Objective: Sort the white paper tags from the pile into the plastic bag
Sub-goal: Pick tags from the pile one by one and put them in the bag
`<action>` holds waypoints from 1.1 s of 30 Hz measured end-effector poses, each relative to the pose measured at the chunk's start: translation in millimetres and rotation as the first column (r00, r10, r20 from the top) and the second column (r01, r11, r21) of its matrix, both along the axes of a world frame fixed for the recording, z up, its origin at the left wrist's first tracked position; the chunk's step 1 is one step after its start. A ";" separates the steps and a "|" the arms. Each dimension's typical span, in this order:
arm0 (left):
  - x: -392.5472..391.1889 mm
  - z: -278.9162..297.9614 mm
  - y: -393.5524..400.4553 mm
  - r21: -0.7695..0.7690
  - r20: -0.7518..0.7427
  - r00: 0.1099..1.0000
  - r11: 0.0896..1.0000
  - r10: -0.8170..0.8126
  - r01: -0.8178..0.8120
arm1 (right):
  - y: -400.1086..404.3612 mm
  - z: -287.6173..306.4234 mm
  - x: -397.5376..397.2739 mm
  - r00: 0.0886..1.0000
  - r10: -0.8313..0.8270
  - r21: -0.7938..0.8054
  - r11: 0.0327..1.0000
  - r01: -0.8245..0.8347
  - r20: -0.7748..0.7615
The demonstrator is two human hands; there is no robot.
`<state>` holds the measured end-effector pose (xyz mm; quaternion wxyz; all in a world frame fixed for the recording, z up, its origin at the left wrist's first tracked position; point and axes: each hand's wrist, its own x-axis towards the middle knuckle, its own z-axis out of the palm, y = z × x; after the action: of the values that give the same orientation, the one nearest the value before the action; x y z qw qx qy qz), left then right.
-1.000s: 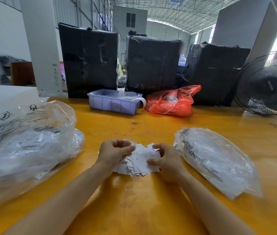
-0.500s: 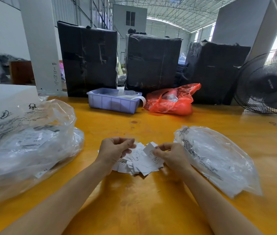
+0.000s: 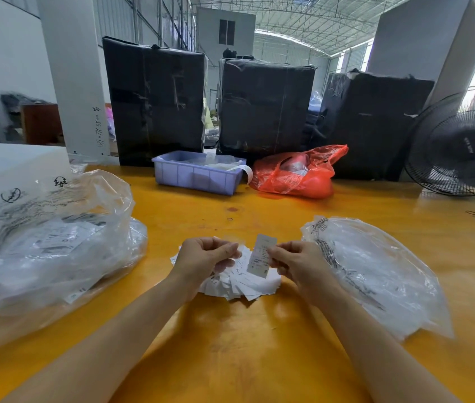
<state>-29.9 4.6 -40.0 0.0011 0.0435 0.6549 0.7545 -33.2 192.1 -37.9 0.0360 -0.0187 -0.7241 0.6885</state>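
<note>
Warehouse setup, yellow desk. Right hand pinches one white tag upright over the pile of tags; left hand is curled, seemingly pinching something clear. Plastic bag lies just right of them.

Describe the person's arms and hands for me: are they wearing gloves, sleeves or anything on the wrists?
Nothing is worn that the head view shows. Both forearms are bare from the bottom edge of the picture up to the wrists, with no sleeve in sight. The left hand and the right hand have no gloves, and no watch, bracelet or ring shows. The fingernails look short and plain.
</note>
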 end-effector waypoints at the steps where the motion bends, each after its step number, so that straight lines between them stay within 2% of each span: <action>1: 0.1 -0.3 0.3 -0.011 -0.004 1.000 1.000 -0.008 0.008 | -2.5 1.6 1.5 1.000 0.009 -0.095 0.995 -0.007 0.014; 4: 0.0 -1.1 1.5 -0.049 -0.008 1.000 0.999 -0.014 0.013 | -7.8 8.4 2.7 1.000 0.016 -0.360 0.933 -0.018 -0.010; 6: -0.1 -1.2 1.8 -0.053 -0.003 1.000 0.998 -0.017 0.017 | -11.0 13.1 4.5 0.998 0.018 -0.414 0.909 -0.040 -0.058; 11: 0.3 -0.2 1.6 -0.052 0.011 0.999 0.998 -0.037 0.037 | -19.3 14.5 11.5 0.970 -0.023 -0.181 0.983 -0.021 -0.241; 18: 1.4 2.7 1.6 -0.046 0.031 0.997 0.996 -0.071 0.072 | -21.7 14.8 14.7 0.915 -0.087 0.062 0.991 0.120 -0.393; 23: 1.3 3.1 2.4 -0.052 0.038 0.992 0.991 -0.119 0.121 | -20.5 12.4 14.6 0.907 -0.067 0.112 0.986 0.124 -0.416; 29: 2.7 3.5 1.2 -0.071 0.041 0.983 0.981 -0.177 0.179 | -22.6 13.6 17.7 0.913 -0.012 0.098 0.994 0.057 -0.408; 33: 3.7 4.6 0.6 -0.119 0.030 0.979 0.972 -0.202 0.204 | -21.8 14.8 18.0 0.908 -0.036 0.088 0.993 0.080 -0.418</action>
<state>-26.2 5.3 -35.4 0.0867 0.1036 0.6917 0.7094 -15.3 170.2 -23.1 0.2104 0.1084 -0.7336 0.6370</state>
